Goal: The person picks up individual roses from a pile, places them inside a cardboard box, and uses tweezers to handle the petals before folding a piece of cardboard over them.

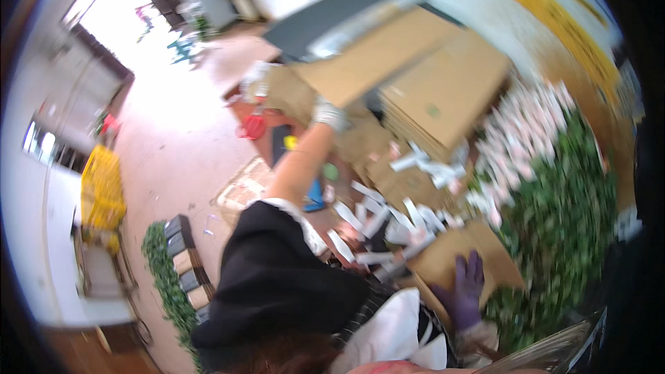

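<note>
Cardboard sheet (377, 55) is raised high by the left hand (327, 113), gloved in white and closed on its edge; one-handed, it may sag or slip onto the stacked cartons (443, 97). Right hand (463, 291), purple-gloved, lies flat and open on a brown board (450, 256), beside greenery (561, 201).

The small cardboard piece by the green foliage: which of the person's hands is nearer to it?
Right. The right hand, in a purple glove, rests on the small cardboard piece. The left hand, in a white glove, is raised far off, gripping the large cardboard sheet.
</note>
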### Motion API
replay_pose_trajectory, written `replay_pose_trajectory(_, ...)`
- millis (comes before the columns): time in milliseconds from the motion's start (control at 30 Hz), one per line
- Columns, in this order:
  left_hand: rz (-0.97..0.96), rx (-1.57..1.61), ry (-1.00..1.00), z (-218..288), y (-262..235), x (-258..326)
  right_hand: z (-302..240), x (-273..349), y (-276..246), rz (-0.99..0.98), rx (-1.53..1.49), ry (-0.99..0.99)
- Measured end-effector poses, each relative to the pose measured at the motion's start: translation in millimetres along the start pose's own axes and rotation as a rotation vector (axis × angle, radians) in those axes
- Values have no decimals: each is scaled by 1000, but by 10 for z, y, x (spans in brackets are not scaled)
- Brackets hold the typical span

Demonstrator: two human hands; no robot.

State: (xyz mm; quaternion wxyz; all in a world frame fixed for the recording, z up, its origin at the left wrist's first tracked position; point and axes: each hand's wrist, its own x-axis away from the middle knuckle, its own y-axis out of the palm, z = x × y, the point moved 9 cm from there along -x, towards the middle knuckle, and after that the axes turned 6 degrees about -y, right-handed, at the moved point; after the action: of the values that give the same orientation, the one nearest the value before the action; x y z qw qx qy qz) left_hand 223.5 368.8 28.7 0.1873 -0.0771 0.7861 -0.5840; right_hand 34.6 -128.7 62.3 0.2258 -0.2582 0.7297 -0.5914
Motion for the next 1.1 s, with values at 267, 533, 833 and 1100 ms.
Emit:
replay_pose_trajectory(267,-124,156,59,-242,-306,186,-85,-10,86,-102,57,23)
replay_pose_trajectory(533,-153,19,127,-69,-852,353,-207,71,-288,255,-1,-130)
replay_pose_trajectory(833,-1041,1582,156,1631,-1705,2347,152,143,-200,-196,-72,79)
replay_pose_trajectory(1100,-1433,1210,170,2898,-1164,2784,378,296,-110,11,-242,97)
